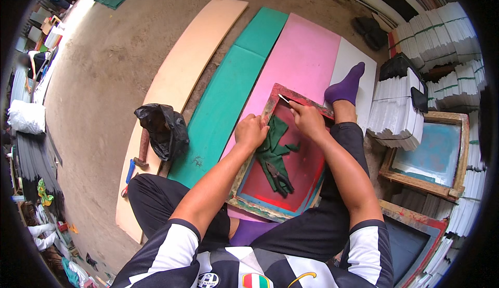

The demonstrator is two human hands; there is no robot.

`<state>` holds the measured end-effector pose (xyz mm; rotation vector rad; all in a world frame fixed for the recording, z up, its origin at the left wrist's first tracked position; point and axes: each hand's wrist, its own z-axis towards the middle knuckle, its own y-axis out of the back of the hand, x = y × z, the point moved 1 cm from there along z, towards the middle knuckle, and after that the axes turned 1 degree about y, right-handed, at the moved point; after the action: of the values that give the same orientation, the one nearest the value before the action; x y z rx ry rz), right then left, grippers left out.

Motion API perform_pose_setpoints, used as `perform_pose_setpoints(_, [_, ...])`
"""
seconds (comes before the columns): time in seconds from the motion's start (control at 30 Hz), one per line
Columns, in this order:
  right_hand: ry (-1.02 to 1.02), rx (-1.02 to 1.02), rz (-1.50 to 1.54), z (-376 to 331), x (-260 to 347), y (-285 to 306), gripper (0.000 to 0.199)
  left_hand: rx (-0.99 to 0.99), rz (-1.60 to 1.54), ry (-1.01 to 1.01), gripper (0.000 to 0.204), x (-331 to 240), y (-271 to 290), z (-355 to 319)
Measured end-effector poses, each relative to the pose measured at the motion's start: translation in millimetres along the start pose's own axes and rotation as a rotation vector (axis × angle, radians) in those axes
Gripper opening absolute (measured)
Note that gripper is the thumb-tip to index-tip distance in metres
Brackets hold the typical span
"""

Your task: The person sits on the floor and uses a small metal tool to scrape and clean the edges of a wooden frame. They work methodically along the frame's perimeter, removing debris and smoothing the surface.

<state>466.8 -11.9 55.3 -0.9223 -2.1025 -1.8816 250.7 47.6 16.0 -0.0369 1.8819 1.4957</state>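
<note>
A screen-printing frame (275, 91) with a worn wooden rim and red mesh (254, 176) leans across my lap. My left hand (251, 132) is closed on the frame's left rim near its far corner. Closed round a thin pale-tipped tool (283, 99), my right hand (307, 119) holds the tip at the inner side of the far rim. The tool's handle is hidden in the fingers, so its kind is unclear. Inside the frame a crumpled green cloth (274, 137) lies on the mesh, with dark-handled pliers (279, 178) on top of it.
Long peach (176, 75), green (228, 85) and pink (306, 43) boards lie beneath me. At left are a black plastic bag (163, 129), a hammer (141, 153) and a blue-handled tool (129, 171). Bundled white sheets (395, 106) and more frames (429, 150) stand at right.
</note>
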Motion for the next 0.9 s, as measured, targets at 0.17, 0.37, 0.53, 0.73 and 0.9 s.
perform_pose_setpoints(0.17, [-0.189,0.050,0.711,8,-43,-28,0.037,0.024,-0.010,-0.023,0.032,-6,2,3])
perform_pose_setpoints(0.37, [-0.355,0.070,0.802,2,-27,-6,0.036,0.082,-0.025,-0.026,0.038,-1,7,7])
perform_pose_setpoints(0.53, [0.003,-0.159,0.124,9,-14,10,0.033,0.063,-0.149,0.030,0.051,-2,15,26])
perform_pose_setpoints(0.73, [-0.008,-0.094,-0.033,15,0,19,0.030,0.074,-0.065,0.030,0.046,-23,9,50])
perform_pose_setpoints(0.9, [0.019,-0.061,-0.087,17,3,22,0.030,0.058,-0.047,-0.029,0.036,-18,1,51])
